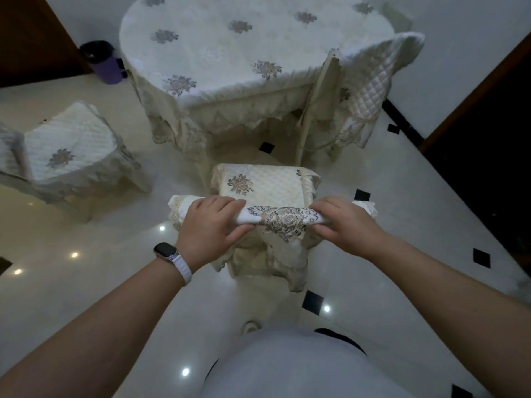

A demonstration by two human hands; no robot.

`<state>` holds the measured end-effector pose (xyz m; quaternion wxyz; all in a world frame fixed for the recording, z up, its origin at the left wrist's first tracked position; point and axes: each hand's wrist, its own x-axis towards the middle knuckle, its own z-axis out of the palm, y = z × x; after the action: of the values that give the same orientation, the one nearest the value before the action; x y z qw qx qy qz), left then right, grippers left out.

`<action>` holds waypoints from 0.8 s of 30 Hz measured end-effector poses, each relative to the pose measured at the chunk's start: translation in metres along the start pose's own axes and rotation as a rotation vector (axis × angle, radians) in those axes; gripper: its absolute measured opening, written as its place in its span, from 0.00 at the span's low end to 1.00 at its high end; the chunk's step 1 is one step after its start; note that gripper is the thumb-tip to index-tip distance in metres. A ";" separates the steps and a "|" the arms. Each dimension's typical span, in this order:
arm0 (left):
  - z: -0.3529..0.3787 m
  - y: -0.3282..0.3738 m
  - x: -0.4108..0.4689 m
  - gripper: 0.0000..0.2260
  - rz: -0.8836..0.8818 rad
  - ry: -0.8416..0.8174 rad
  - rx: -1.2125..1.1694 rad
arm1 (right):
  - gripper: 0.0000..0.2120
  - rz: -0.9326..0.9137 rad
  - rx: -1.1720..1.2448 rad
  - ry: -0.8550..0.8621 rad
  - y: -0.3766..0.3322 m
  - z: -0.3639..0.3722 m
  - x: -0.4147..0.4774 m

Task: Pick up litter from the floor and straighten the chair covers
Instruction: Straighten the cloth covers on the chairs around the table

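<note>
Glossy floor (100, 225); my left hand (209, 228) and right hand (347, 225) grip the chair cover (283, 222); purple bin (109, 70), contents unseen.

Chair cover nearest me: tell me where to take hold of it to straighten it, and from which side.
Grip the chair cover along its rolled top edge over the backrest, from above and behind. That edge is a ridge running side to side, its skirt hanging loose below. The left hand and right hand hold it there.
</note>
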<state>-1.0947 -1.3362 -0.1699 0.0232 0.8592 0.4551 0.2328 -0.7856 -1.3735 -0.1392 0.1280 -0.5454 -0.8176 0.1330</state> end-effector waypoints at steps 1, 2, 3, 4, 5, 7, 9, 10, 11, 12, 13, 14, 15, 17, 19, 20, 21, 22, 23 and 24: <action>-0.001 -0.003 0.002 0.24 -0.005 -0.001 0.008 | 0.23 0.002 0.000 0.010 0.001 -0.001 0.003; -0.001 -0.006 0.004 0.23 -0.010 -0.009 0.016 | 0.24 0.007 -0.001 0.018 0.003 -0.003 0.006; -0.001 -0.008 0.008 0.23 -0.015 -0.021 0.021 | 0.24 0.009 -0.002 0.023 0.005 -0.004 0.009; -0.001 -0.009 0.013 0.22 -0.023 -0.031 0.023 | 0.25 0.006 -0.004 0.029 0.008 -0.005 0.012; 0.000 -0.009 0.017 0.21 -0.034 -0.039 0.021 | 0.25 -0.001 -0.008 0.041 0.011 -0.006 0.016; 0.003 -0.008 0.025 0.20 -0.063 -0.044 0.015 | 0.23 -0.024 -0.013 0.075 0.020 -0.007 0.023; 0.007 -0.006 0.035 0.20 -0.091 -0.039 0.013 | 0.22 -0.049 -0.011 0.096 0.031 -0.009 0.031; 0.009 -0.004 0.040 0.19 -0.102 -0.038 0.016 | 0.22 -0.065 -0.013 0.108 0.037 -0.011 0.035; 0.011 -0.003 0.047 0.19 -0.113 -0.039 0.020 | 0.22 -0.081 -0.015 0.122 0.044 -0.013 0.041; 0.012 -0.001 0.054 0.19 -0.125 -0.041 0.024 | 0.22 -0.093 -0.014 0.132 0.052 -0.015 0.046; 0.014 0.001 0.062 0.20 -0.139 -0.047 0.026 | 0.22 -0.103 -0.009 0.135 0.060 -0.018 0.051; 0.016 0.004 0.069 0.20 -0.151 -0.051 0.027 | 0.22 -0.112 -0.004 0.134 0.068 -0.022 0.055; 0.019 0.006 0.076 0.20 -0.161 -0.051 0.028 | 0.22 -0.123 -0.001 0.133 0.078 -0.025 0.060; 0.025 0.013 0.090 0.20 -0.179 -0.037 0.033 | 0.21 -0.149 0.013 0.128 0.097 -0.032 0.068; 0.032 0.023 0.105 0.20 -0.215 -0.019 0.032 | 0.21 -0.171 0.026 0.120 0.118 -0.040 0.078; 0.036 0.029 0.112 0.20 -0.236 -0.016 0.032 | 0.20 -0.183 0.028 0.113 0.129 -0.044 0.083; 0.040 0.034 0.119 0.20 -0.255 -0.017 0.031 | 0.19 -0.197 0.028 0.103 0.140 -0.047 0.088; 0.045 0.040 0.125 0.21 -0.271 -0.019 0.028 | 0.19 -0.213 0.027 0.092 0.150 -0.049 0.091; 0.049 0.045 0.130 0.21 -0.286 -0.023 0.022 | 0.19 -0.229 0.028 0.081 0.161 -0.052 0.094; 0.053 0.050 0.136 0.21 -0.301 -0.027 0.017 | 0.20 -0.243 0.033 0.072 0.171 -0.054 0.098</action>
<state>-0.9687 -1.2482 -0.1534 0.0564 0.7846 0.5802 0.2113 -0.6555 -1.2156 -0.1435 0.1813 -0.4448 -0.8701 0.1103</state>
